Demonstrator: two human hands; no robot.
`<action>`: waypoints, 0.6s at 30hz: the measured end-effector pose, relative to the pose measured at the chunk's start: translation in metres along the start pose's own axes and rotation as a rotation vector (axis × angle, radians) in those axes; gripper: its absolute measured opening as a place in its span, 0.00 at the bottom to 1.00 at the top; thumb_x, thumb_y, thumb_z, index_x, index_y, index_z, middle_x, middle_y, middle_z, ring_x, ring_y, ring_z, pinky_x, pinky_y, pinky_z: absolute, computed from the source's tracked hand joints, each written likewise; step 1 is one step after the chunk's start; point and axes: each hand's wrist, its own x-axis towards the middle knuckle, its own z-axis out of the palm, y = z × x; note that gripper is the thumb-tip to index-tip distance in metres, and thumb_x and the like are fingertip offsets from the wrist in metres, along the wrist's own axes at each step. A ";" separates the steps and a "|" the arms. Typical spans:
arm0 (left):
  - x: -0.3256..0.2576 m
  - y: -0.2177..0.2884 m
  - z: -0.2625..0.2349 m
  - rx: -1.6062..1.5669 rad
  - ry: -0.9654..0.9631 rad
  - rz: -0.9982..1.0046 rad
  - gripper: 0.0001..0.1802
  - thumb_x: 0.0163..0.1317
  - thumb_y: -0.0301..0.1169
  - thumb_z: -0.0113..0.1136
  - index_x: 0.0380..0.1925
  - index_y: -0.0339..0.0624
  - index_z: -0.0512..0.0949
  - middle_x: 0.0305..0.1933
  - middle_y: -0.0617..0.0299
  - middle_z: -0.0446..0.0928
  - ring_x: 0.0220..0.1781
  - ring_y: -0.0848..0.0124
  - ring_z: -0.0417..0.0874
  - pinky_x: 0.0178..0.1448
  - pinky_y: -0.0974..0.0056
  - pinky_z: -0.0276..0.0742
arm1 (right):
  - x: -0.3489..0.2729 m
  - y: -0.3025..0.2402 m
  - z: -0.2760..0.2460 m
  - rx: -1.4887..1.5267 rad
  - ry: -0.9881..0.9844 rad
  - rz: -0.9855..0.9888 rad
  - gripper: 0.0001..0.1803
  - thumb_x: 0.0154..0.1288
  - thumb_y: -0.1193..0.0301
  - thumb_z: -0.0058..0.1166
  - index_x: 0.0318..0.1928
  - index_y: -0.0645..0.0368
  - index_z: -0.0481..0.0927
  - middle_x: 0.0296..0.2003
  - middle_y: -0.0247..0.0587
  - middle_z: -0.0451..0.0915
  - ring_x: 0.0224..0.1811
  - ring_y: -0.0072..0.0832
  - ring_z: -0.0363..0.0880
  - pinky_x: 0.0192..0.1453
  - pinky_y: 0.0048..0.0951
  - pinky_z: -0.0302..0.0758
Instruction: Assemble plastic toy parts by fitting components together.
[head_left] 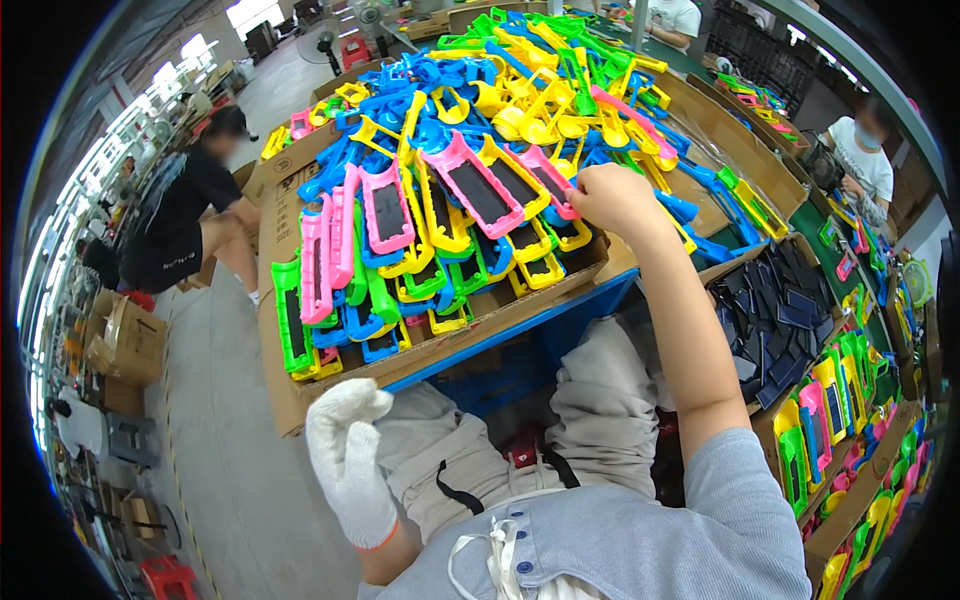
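While right hand [610, 200] grips a pink frame [545, 178], gloved left hand [348, 450] hangs loosely open
Glossy plastic frame, rectangular, dark panel inside, atop a bright heap in a cardboard box [290, 200]

Probably factory: heaped plastic frames [480, 190], workers.

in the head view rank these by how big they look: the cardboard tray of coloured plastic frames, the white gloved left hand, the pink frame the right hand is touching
1. cardboard tray, by far the largest.
2. white gloved left hand, though it sits nearer the camera.
3. pink frame, partly hidden under the right hand.
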 end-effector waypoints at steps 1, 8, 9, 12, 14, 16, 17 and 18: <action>0.001 -0.001 -0.004 0.044 0.020 -0.013 0.17 0.62 0.34 0.51 0.44 0.32 0.69 0.42 0.52 0.75 0.42 0.66 0.78 0.50 0.62 0.73 | 0.001 0.001 -0.001 -0.004 -0.014 -0.004 0.19 0.57 0.57 0.50 0.33 0.60 0.82 0.36 0.48 0.81 0.41 0.42 0.80 0.45 0.41 0.76; 0.003 -0.008 -0.014 0.114 0.074 -0.079 0.15 0.61 0.32 0.49 0.43 0.31 0.70 0.38 0.54 0.75 0.40 0.67 0.77 0.49 0.64 0.73 | 0.066 0.061 -0.024 -0.001 0.078 0.062 0.19 0.58 0.57 0.48 0.36 0.59 0.82 0.36 0.49 0.81 0.41 0.43 0.80 0.46 0.42 0.75; 0.002 -0.007 -0.014 0.124 0.100 -0.104 0.14 0.61 0.31 0.48 0.43 0.31 0.71 0.37 0.55 0.75 0.39 0.67 0.77 0.49 0.64 0.73 | 0.093 0.086 -0.015 -0.015 0.165 0.114 0.18 0.59 0.59 0.47 0.35 0.60 0.83 0.35 0.49 0.82 0.41 0.44 0.80 0.46 0.43 0.75; -0.002 -0.009 -0.020 0.175 0.170 -0.152 0.14 0.60 0.30 0.47 0.42 0.31 0.71 0.36 0.55 0.74 0.38 0.68 0.76 0.48 0.64 0.72 | 0.148 0.137 0.015 -0.016 0.297 0.252 0.14 0.57 0.64 0.47 0.38 0.56 0.82 0.37 0.48 0.81 0.43 0.44 0.78 0.47 0.42 0.74; -0.008 -0.008 -0.030 0.190 0.196 -0.162 0.14 0.60 0.31 0.50 0.42 0.32 0.71 0.38 0.55 0.74 0.38 0.68 0.76 0.48 0.64 0.72 | 0.172 0.158 0.037 0.020 0.332 0.300 0.19 0.57 0.68 0.47 0.50 0.56 0.76 0.50 0.50 0.76 0.51 0.44 0.75 0.52 0.43 0.73; -0.010 -0.007 -0.032 0.199 0.219 -0.171 0.15 0.60 0.32 0.52 0.42 0.32 0.71 0.39 0.54 0.74 0.38 0.68 0.76 0.47 0.64 0.72 | 0.196 0.180 0.060 0.164 0.353 0.316 0.24 0.57 0.69 0.47 0.57 0.53 0.70 0.54 0.48 0.73 0.56 0.42 0.72 0.57 0.44 0.69; -0.008 -0.006 -0.030 0.214 0.239 -0.183 0.14 0.60 0.30 0.49 0.42 0.32 0.71 0.37 0.55 0.73 0.37 0.69 0.75 0.47 0.65 0.71 | 0.208 0.198 0.073 0.220 0.414 0.298 0.24 0.57 0.69 0.47 0.57 0.53 0.70 0.53 0.47 0.74 0.56 0.42 0.72 0.58 0.45 0.68; -0.008 -0.005 -0.027 0.237 0.264 -0.196 0.13 0.60 0.28 0.45 0.41 0.31 0.71 0.35 0.56 0.73 0.37 0.70 0.74 0.47 0.65 0.71 | 0.215 0.199 0.080 0.223 0.434 0.295 0.22 0.57 0.70 0.46 0.55 0.49 0.73 0.52 0.46 0.75 0.55 0.42 0.72 0.60 0.43 0.67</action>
